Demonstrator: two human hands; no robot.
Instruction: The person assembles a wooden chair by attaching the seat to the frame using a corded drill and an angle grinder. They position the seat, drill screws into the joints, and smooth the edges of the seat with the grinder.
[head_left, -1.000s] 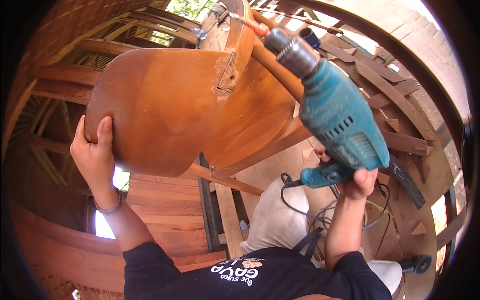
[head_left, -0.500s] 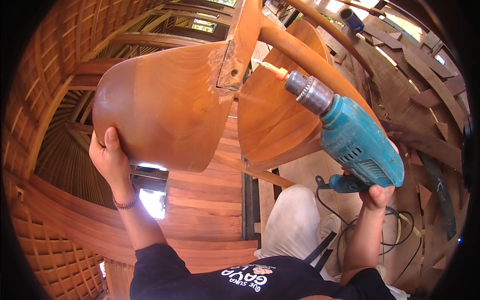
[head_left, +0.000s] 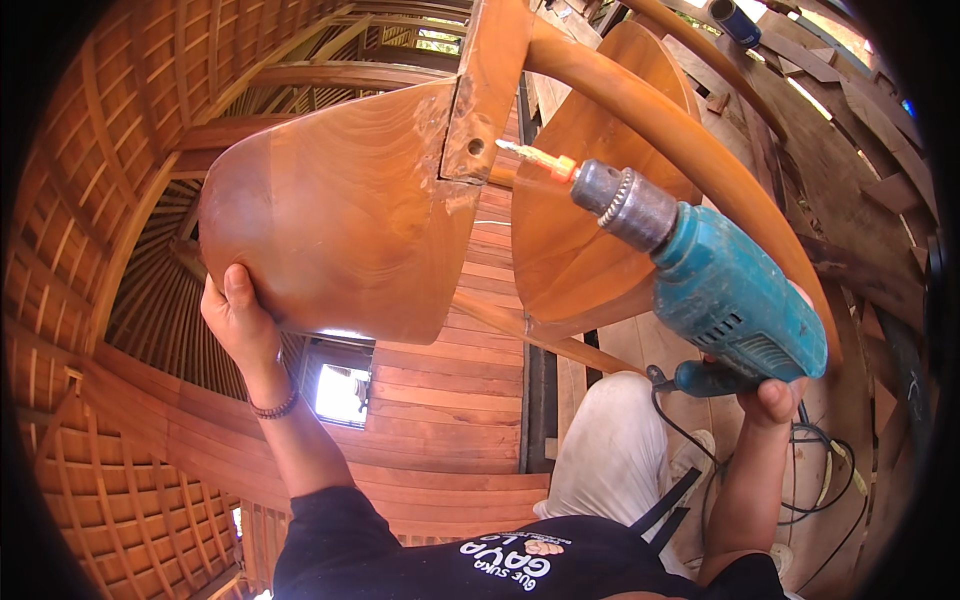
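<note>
A broad, varnished wooden panel [head_left: 340, 210] with a rounded outer end fills the left middle. My left hand [head_left: 240, 315] grips its lower left edge, thumb on the face and the other fingers hidden behind. At its right end the panel meets a wooden post [head_left: 492, 70], where a round hole [head_left: 475, 147] shows in the wood. My right hand [head_left: 775, 395] is wrapped round the handle of a teal electric drill [head_left: 735, 290]; most of its fingers are hidden. The drill bit [head_left: 515, 150], with an orange collar, points left, its tip just right of the hole and apart from it.
A second wooden panel [head_left: 590, 210] and a curved wooden rail [head_left: 690, 125] lie behind the drill. The power cord [head_left: 840, 450] loops on the floor at lower right. Scrap boards [head_left: 810, 150] and a blue can [head_left: 735, 22] are at far right. A plank floor [head_left: 440, 400] shows below the panel.
The drill bit's tip has come lower and closer to the hole. The whole view has shifted a little, and my left hand keeps its hold on the panel.
</note>
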